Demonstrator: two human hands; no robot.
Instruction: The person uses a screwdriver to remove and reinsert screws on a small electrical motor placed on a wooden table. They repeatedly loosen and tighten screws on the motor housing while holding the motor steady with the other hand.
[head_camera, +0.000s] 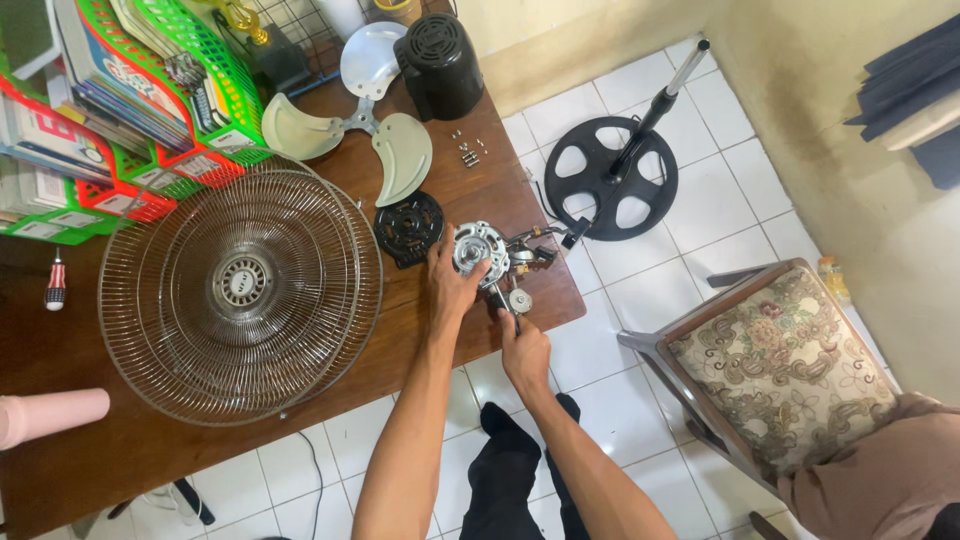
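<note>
Head view: the left hand (452, 280) grips the fan motor (478, 250) at the desk (80, 460) edge. The right hand (524, 350) is closed around a screwdriver (506, 308) touching the motor.

Left hand (452, 283) covers part of fan motor (480, 250), near the table's (300, 440) right edge; its underside is hidden. Right hand (524, 352) hides the handle of a thin tool (505, 305); tool type too small to tell. Small screws (467, 150) too tiny to count. Pink cylinder (50, 415) cut by left edge. Cushioned chair (780, 370) partly covered by brown cloth (880, 480) at bottom right corner.
</note>
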